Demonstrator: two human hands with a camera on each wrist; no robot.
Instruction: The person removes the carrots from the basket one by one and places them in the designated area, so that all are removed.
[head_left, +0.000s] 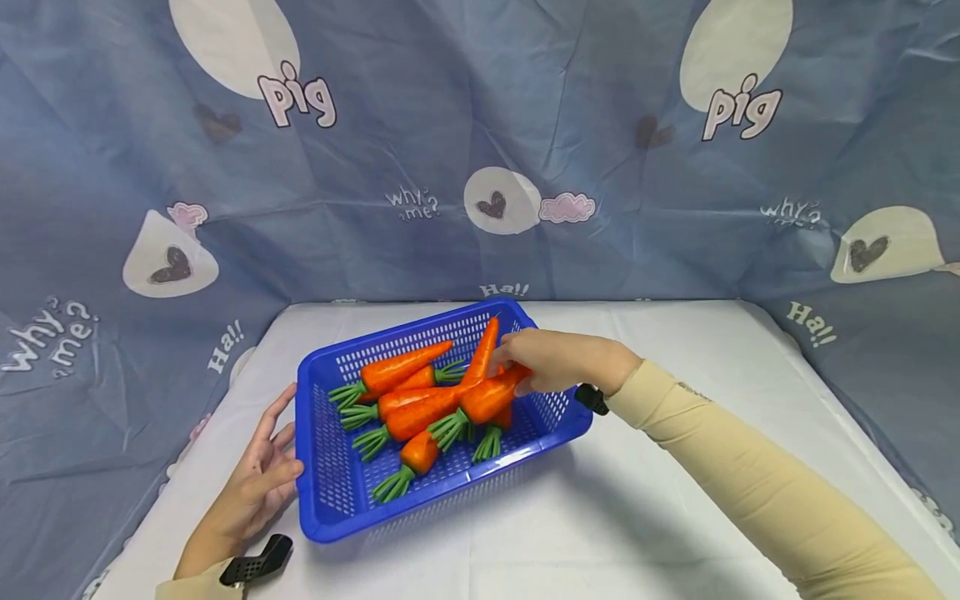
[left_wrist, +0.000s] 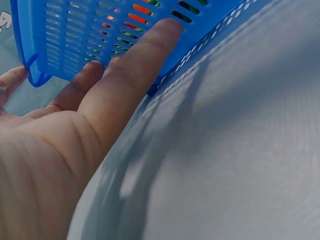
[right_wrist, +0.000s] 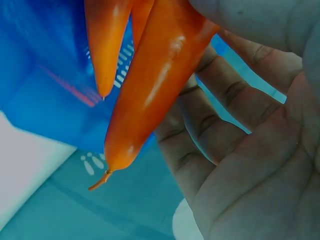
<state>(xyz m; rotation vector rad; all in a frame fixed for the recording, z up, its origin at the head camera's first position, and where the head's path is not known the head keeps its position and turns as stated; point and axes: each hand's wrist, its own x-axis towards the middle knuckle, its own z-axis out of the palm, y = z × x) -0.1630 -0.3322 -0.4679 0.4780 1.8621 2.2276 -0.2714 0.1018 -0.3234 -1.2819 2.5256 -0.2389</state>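
Note:
A blue plastic basket (head_left: 450, 487) with slotted walls holds several orange carrots with green stems. My right hand (head_left: 543, 358) reaches in over its right side and grips a carrot (head_left: 487, 400) between thumb and fingers. In the right wrist view, that carrot (right_wrist: 155, 90) slants past the fingers with its thin tip bare, and another carrot (right_wrist: 107, 45) lies beside it. At the basket's left end, my left hand (head_left: 258, 483) has its fingers extended, thumb at the rim. The left wrist view shows the left hand (left_wrist: 75, 120) with straight fingers along the slotted wall (left_wrist: 75, 40).
The basket stands at an angle on a white-covered table (head_left: 600, 517). A blue-grey printed cloth (head_left: 420, 117) rises behind and along both sides of the table. Each wrist wears a black device, such as the left one (head_left: 258, 560).

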